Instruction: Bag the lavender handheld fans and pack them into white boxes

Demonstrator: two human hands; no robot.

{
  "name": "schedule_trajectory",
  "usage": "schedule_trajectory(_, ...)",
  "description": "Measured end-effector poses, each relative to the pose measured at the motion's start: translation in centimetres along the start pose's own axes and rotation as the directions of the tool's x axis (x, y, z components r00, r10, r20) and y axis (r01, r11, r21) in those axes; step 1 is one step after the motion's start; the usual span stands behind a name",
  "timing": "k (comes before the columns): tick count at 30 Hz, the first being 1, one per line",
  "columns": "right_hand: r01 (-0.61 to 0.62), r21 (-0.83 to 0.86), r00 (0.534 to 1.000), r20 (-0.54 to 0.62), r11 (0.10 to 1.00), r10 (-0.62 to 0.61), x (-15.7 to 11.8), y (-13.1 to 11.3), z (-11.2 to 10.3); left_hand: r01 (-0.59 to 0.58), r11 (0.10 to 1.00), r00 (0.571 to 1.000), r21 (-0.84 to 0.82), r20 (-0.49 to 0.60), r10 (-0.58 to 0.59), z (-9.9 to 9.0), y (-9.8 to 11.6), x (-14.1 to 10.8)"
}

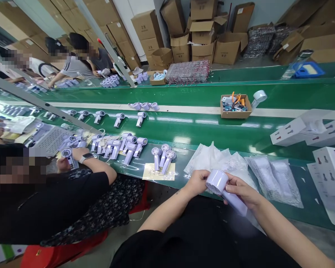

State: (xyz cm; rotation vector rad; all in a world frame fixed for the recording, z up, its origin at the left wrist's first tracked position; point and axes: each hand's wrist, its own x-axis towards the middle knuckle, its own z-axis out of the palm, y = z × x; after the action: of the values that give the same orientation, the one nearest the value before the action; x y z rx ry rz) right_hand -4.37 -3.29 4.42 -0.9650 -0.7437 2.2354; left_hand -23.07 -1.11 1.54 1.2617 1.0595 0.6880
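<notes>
A lavender handheld fan (218,181) is held near the table's front edge, its round head to the left and its handle slanting down to the right. My left hand (197,182) grips the left side of the fan's head. Around the neck and upper handle are the closed fingers of my right hand (243,190). Behind the hands lie white plastic bags (212,158), and two bubble-wrapped pieces (276,178) rest to their right. Three lavender fans (163,156) lie on a yellow paper (167,173) to the left.
A co-worker (58,204) sits at the left, handling a fan beside a cluster of fans (120,147). More fans line the green conveyor (178,128). A small tool box (236,113) stands beyond the bags; white cartons (331,175) are at the right.
</notes>
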Motion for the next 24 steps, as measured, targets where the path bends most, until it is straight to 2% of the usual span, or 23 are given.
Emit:
schedule_trajectory(2,0.0,-0.022,1.0,-0.027,1.0,0.0,-0.1,0.0,-0.6,0.071,0.993,0.997,-0.097,-0.025,-0.074,-0.3,0.0,0.2)
schedule_trajectory(4,-0.003,-0.029,0.995,-0.095,1.0,0.0,-0.5,0.2,-1.2,0.124,0.959,0.979,-0.256,-0.124,-0.16,-0.3,-0.3,0.7)
schedule_trajectory(7,0.002,-0.038,0.977,-0.212,0.999,-0.01,-1.2,0.5,-1.8,0.074,0.9,0.95,-0.429,-0.246,-0.195,0.4,-0.5,1.4)
schedule_trajectory(9,0.024,-0.036,0.962,-0.273,0.999,-0.033,-1.4,0.6,-1.9,-0.03,0.93,0.955,-0.368,-0.286,-0.083,1.0,-0.2,1.5)
schedule_trajectory(11,0.053,-0.008,0.948,-0.313,0.999,-0.053,-1.7,0.8,-1.8,-0.171,0.975,0.944,-0.139,-0.306,0.122,1.5,0.4,1.3)
schedule_trajectory(13,0.082,0.037,0.938,-0.342,0.996,-0.065,-2.1,0.8,-1.7,-0.31,0.941,0.902,0.138,-0.269,0.337,1.8,1.0,0.9)
schedule_trajectory(17,0.064,0.101,0.912,-0.409,0.993,-0.017,-3.4,0.7,-1.5,-0.498,0.735,0.79,0.46,-0.108,0.604,2.2,1.7,0.7)
schedule_trajectory(19,0.054,0.13,0.896,-0.444,0.99,0.009,-4.3,0.6,-1.5,-0.592,0.551,0.694,0.588,0.026,0.719,2.7,2.0,0.7)
schedule_trajectory(21,0.07,0.146,0.881,-0.473,0.987,0.007,-5.2,0.5,-1.5,-0.652,0.335,0.588,0.68,0.175,0.79,3.4,2.4,0.9)
schedule_trajectory(22,0.087,0.143,0.875,-0.485,0.986,-0.007,-5.7,0.4,-1.6,-0.661,0.252,0.547,0.707,0.225,0.806,3.9,2.7,0.9)
schedule_trajectory(24,0.118,0.132,0.866,-0.499,0.984,-0.037,-6.6,0.4,-1.8,-0.667,0.146,0.492,0.73,0.285,0.822,4.9,3.6,1.2)
